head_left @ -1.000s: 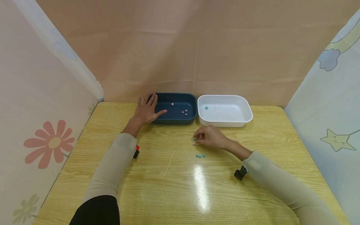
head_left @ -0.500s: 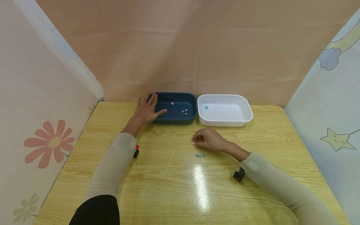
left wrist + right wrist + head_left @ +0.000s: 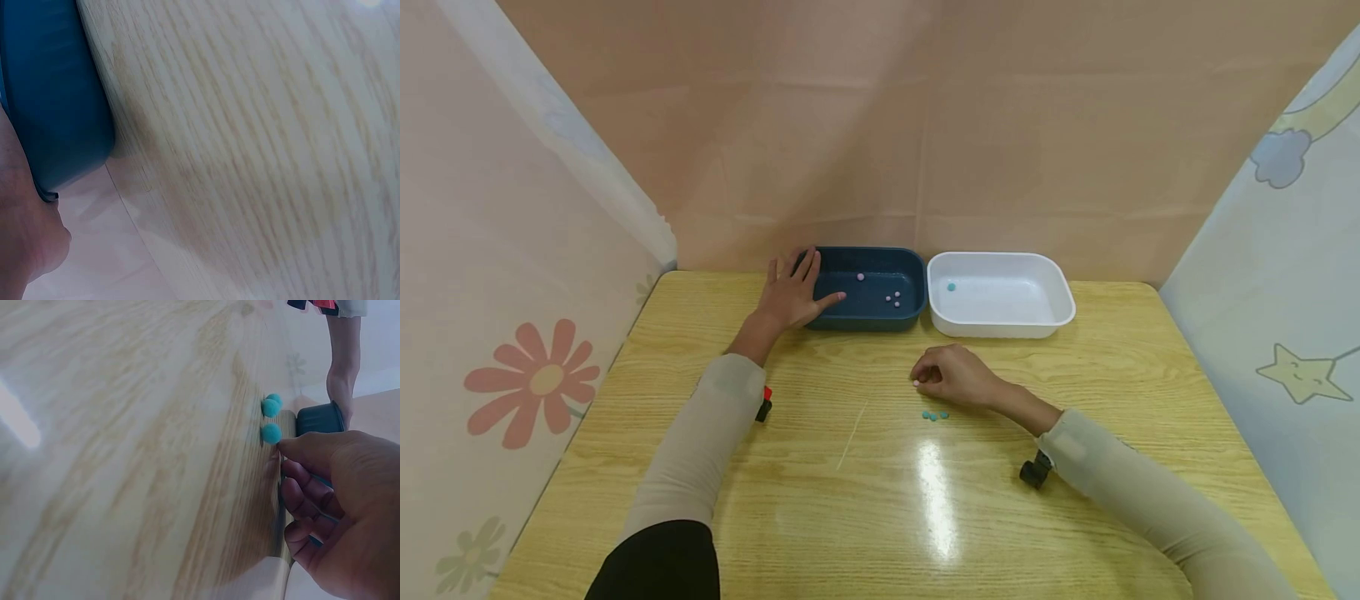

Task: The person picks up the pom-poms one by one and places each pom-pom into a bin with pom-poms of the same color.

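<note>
My left hand (image 3: 789,298) rests on the left end of a dark blue tray (image 3: 865,324), fingers spread and thumb reaching over its front rim. The left wrist view shows part of that hand beside the tray's outer wall (image 3: 56,94). My right hand (image 3: 958,377) is low over the table, thumb and forefinger pinching a small pink pompom (image 3: 916,383). Close in front of it lie several teal pompoms (image 3: 933,417), which look round and fuzzy as teal pompoms (image 3: 270,433) in the right wrist view. The right fingertips hide whatever else is beneath them.
A white tray (image 3: 1000,330) stands right beside the dark one, with one teal pompom (image 3: 951,287) inside. Several pink pompoms (image 3: 897,304) lie in the dark tray. Both stand near the wooden table's (image 3: 820,517) back edge, before a tan backdrop (image 3: 820,125).
My right hand has shifted slightly towards me and left, its fingers closing at the pink pompom. A teal pompom beside it is now hidden. The left hand stays still.
</note>
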The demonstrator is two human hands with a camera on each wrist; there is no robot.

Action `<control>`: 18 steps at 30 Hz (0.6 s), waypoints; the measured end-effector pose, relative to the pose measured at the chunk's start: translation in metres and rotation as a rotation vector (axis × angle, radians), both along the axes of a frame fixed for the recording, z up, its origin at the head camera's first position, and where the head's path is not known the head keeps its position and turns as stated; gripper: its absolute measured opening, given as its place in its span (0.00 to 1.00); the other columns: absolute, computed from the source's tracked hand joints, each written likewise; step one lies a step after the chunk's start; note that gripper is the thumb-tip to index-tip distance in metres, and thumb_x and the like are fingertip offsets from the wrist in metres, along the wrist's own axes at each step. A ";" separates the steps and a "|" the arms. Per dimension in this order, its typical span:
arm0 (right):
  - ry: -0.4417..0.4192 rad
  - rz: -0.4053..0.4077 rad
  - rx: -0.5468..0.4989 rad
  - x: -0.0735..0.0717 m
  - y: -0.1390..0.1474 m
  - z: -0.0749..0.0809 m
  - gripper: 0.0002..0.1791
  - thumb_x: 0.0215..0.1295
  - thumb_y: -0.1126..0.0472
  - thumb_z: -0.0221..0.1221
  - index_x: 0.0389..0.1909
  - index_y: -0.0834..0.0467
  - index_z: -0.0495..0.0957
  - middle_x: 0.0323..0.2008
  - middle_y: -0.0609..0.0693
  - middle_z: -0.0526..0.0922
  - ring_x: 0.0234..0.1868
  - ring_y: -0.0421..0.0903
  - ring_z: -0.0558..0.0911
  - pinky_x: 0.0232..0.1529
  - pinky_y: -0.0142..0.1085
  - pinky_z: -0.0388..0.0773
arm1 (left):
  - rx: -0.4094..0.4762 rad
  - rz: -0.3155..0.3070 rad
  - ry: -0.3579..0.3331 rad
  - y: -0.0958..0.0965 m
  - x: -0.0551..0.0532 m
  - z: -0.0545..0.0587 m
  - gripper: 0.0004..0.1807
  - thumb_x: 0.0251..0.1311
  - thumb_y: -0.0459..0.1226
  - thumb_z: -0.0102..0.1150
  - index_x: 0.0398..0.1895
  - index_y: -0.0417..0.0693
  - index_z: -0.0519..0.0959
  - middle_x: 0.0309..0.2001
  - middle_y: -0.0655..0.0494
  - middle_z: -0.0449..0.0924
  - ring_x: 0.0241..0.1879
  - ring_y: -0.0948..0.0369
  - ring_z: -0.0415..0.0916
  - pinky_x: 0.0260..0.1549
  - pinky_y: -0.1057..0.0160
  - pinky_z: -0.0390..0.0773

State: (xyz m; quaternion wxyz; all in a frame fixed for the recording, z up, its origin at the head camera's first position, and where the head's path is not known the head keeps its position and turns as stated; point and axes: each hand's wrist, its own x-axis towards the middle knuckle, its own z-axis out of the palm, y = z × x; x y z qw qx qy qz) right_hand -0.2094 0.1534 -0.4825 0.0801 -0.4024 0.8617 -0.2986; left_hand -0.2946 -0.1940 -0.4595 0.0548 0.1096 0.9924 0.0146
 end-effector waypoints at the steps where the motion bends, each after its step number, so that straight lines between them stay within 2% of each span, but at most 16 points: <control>1: 0.003 -0.001 0.000 0.000 0.000 0.000 0.04 0.67 0.64 0.70 0.40 0.55 0.91 0.36 0.43 0.88 0.35 0.34 0.85 0.38 0.31 0.83 | 0.000 0.000 0.001 0.000 0.000 0.000 0.57 0.72 0.76 0.28 0.88 0.48 0.32 0.87 0.53 0.26 0.86 0.49 0.23 0.80 0.34 0.30; 18: -0.005 -0.009 0.016 0.001 0.000 -0.002 0.04 0.69 0.65 0.69 0.39 0.55 0.92 0.35 0.44 0.87 0.35 0.35 0.84 0.38 0.31 0.83 | 0.000 0.004 0.010 0.001 -0.001 -0.001 0.56 0.73 0.75 0.29 0.88 0.48 0.33 0.88 0.52 0.28 0.86 0.49 0.24 0.80 0.35 0.31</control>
